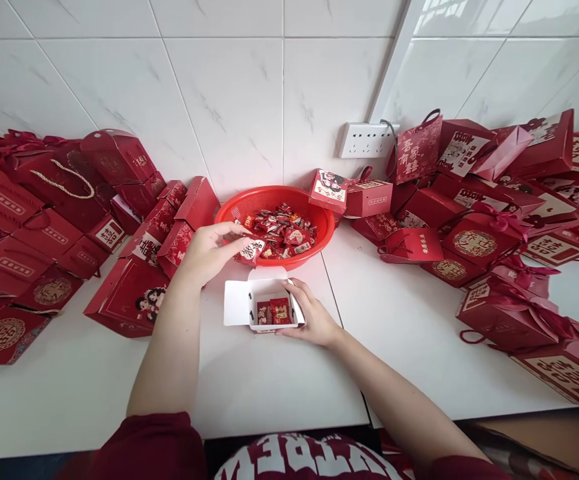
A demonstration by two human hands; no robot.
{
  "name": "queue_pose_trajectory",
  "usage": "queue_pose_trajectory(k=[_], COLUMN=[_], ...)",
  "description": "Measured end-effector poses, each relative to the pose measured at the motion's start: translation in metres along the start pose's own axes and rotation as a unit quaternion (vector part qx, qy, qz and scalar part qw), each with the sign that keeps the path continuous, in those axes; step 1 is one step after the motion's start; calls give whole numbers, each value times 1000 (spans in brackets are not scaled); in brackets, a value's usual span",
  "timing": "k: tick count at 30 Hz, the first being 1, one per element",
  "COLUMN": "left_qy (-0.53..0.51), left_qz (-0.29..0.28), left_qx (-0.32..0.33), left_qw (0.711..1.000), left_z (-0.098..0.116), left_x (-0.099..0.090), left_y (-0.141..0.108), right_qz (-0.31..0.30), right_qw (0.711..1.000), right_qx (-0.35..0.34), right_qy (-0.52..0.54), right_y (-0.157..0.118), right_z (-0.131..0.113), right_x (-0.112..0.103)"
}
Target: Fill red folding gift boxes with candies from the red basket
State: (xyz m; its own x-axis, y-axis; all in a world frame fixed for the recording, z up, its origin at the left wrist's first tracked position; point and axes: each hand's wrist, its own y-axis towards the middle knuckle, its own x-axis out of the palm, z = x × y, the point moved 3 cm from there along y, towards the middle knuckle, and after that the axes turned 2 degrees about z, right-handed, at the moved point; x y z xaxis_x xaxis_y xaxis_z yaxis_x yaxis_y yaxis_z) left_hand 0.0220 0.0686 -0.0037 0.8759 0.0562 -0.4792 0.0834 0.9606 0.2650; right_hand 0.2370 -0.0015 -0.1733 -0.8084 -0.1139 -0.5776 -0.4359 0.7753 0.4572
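A small box, white inside, with its flaps open stands on the white table. Red wrapped sweets lie at its bottom. My right hand grips the box's right side, thumb and fingers around the wall. Behind the box is a red plastic basket holding many small red packets. Over the basket's front left rim, my left hand pinches a red and white packet between thumb and fingers.
Red gift boxes and bags are piled at the left, with more at the right. A tiled wall with a power socket strip rises behind the table.
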Motion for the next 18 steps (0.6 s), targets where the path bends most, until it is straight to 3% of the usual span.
queue_pose_trajectory(k=[5,8,11,15,18], left_qy=[-48,30,189,300,331], left_qz=[71,37,-105,-341,-410], left_qx=[-3,27,23,-41,-65], left_qw=[996,998,976,890,847], left_z=[-20,-29,-35,-47,-59], left_x=[11,20,35,62,75], left_y=[11,20,37,69,87], right_qz=[-6,-9,-7,-9,-11], right_qw=[1000,1000,1000,1000,1000], right_qx=[3,7,2,2,7], right_qy=[-3,-3,2,11,14], right_y=[0,0,1,2,3], right_z=[0,0,-1,-2,-1], right_x=[0,-1,-1,-2,-1])
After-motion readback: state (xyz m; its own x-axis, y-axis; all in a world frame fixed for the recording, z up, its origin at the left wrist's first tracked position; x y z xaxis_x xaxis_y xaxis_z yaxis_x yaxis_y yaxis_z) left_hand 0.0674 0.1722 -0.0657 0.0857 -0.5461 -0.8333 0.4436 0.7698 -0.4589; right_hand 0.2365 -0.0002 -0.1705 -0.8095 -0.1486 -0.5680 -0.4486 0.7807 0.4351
